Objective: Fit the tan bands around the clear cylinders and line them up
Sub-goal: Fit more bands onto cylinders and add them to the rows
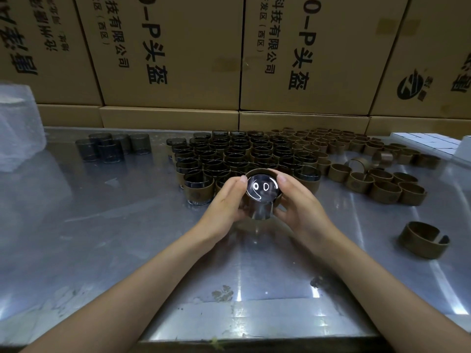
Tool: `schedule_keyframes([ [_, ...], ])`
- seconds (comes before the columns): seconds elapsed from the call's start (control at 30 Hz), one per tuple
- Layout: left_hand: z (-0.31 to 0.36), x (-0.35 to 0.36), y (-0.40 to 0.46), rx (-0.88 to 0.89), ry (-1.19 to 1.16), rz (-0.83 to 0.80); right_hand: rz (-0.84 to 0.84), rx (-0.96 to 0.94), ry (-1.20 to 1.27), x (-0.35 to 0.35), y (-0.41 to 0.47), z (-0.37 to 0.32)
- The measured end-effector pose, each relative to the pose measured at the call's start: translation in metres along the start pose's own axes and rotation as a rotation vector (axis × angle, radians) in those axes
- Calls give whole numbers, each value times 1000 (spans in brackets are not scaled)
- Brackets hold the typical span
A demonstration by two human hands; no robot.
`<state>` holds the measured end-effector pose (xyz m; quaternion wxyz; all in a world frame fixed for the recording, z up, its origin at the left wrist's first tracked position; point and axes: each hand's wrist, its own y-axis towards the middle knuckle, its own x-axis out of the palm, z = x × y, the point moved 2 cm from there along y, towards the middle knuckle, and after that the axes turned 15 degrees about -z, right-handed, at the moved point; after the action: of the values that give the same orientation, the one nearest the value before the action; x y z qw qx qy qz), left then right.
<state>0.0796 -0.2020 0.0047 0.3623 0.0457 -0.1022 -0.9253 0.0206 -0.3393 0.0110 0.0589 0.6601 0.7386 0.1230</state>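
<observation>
Steel-grey reflective tabletop carries a packed block of banded cylinders. Above its middle, left hand and right hand grip one clear glass cylinder, its tan band encircling the far end.

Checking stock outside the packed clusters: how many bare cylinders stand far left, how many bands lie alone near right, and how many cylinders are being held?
bare clear cylinders, far left: 5
lone tan band, near right: 1
held cylinder, band partly on: 1
Total: 7
</observation>
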Motion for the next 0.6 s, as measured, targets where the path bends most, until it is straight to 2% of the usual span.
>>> schedule_keyframes([
  [0.1,1,-1,2,-7,-36,14,-74,72,103,2,0,-1],
  [0.27,5,-8,2,16,-86,24,-227,338,168,-7,-5,-8],
  [0.4,7,-11,3,-46,-198,-89,-246,327,211,-10,-8,-10],
  [0.6,2,-11,-1,-216,-123,-327,-307,235,204,-13,-8,-10],
])
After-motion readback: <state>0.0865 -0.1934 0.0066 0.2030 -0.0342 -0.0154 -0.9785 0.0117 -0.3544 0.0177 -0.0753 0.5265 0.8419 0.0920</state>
